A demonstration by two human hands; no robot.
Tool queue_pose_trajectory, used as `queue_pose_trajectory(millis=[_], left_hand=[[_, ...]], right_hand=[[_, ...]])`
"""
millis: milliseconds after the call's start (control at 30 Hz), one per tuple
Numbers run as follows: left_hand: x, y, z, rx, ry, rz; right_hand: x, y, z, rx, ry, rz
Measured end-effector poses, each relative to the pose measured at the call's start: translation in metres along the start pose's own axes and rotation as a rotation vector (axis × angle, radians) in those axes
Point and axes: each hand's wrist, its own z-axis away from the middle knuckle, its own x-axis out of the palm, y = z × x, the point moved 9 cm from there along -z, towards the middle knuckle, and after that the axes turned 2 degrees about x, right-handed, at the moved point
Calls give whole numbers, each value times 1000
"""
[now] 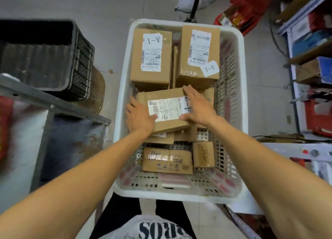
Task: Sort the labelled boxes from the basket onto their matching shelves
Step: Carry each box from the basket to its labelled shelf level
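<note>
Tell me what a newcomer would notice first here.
The left hand and right hand lie on a cardboard box in the middle of the white basket, its A- label partly covered. Behind it stand two boxes labelled A-1, at the basket's far end; a black crate sits to the left.

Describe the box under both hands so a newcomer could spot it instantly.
Look in the white basket. In its middle a cardboard box lies atop smaller boxes, left hand and right hand on it. Its tag reads A-2, while the two boxes beyond it read A-1.
</note>
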Motion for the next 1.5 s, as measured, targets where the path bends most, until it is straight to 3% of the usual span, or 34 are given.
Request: queue_pose_trajectory(millis=[133,233,367,467,567,633,800,967,1233,1500], left_hand=[[11,1,-12,28,-52,17],[10,27,-24,223,-93,-52],[10,62,-19,454,-52,-226],[6,41,-13,242,72,-92],[33,-2,-11,-62,-42,318],[57,-12,-6,-74,-169,551],[77,-22,12,-20,-296,749],[72,-14,30,50,-387,702],[5,32,61,291,-432,565],[-109,119,112,657,-479,527]], right_hand=[[-3,-4,5,-26,68,-15],[-2,12,19,85,110,-20],[39,36,43,235,-88,115],[64,55,55,312,-96,-306],[75,63,55,392,-72,-715],[83,46,51,352,-143,-876],[85,27,39,224,-146,-843],[83,25,51,194,-150,-891],[24,5,86,175,13,-945],[-102,-51,168,53,412,-946]])
